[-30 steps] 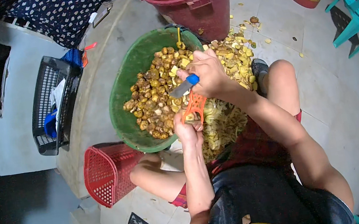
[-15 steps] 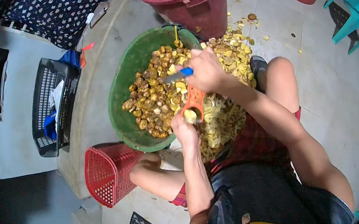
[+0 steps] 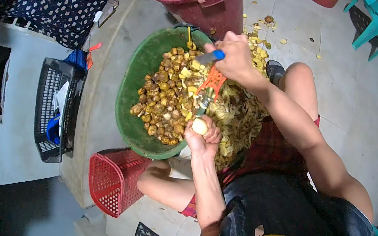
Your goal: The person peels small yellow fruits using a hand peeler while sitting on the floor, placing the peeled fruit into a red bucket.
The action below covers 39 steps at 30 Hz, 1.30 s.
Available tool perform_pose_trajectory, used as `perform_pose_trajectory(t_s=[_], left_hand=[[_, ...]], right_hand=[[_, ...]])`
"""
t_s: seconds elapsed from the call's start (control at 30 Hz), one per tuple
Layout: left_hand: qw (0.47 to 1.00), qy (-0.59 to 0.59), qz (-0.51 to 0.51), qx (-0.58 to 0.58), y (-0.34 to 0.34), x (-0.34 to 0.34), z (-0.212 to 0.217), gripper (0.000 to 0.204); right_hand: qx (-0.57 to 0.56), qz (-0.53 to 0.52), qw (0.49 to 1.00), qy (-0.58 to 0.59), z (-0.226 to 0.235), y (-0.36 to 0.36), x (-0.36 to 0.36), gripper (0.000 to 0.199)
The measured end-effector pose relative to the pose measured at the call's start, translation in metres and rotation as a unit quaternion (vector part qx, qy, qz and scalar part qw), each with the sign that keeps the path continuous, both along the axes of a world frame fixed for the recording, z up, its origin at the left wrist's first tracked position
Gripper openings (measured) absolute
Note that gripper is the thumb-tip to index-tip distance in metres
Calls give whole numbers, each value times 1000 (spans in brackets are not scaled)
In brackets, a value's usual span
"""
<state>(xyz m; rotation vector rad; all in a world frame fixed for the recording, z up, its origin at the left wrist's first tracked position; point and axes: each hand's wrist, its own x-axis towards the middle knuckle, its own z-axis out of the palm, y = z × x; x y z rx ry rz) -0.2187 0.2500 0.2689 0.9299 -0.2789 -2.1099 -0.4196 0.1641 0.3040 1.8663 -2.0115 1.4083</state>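
"While the pale, rounded, peeled potato (image 3: pixel 199 126) is held, how is each grip set?"
"Around it, the left hand (image 3: pixel 202 139) is closed; by the right hand (image 3: pixel 237 57), an orange plastic peeler (image 3: pixel 212 83) and a grey-bladed, blue-handled knife (image 3: pixel 208 58) are gripped together."
"And where is the potato held?"
"Near the rim of the round green plastic basin (image 3: pixel 122 104), in which brown potatoes (image 3: pixel 160 90) are piled."

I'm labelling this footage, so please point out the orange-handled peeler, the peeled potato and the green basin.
Orange-handled peeler (image 3: pixel 213 81), head view: on its orange handle.
Peeled potato (image 3: pixel 199 126), head view: middle of its upward face.
Green basin (image 3: pixel 133 77), head view: bare inner wall, left side.
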Motion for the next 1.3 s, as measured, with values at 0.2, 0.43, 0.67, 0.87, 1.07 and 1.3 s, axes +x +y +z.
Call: perform_pose_trajectory(t_s=[0.2,0.43,0.67,0.87,1.07,1.3], left_hand=[[991,-50,44,117,-26,-5,-63,38],[996,24,5,-84,-141,-73,-21,52],[954,-136,-31,-265,-182,-102,-38,34],[772,-621,0,-138,-164,76,-208,32],[692,-722,25,0,-199,187,-221,11],[444,-881,-135,-98,-290,284,-250,66]], right_hand=[[41,30,987,-154,2,8,-22,26],[77,-41,976,-201,-2,6,-47,34],[96,-37,968,-230,-2,2,-56,46],[136,-3,979,-149,-5,-1,-36,47],[211,19,975,-67,-17,-6,-22,41],[274,149,949,47,-40,-46,10,25]])
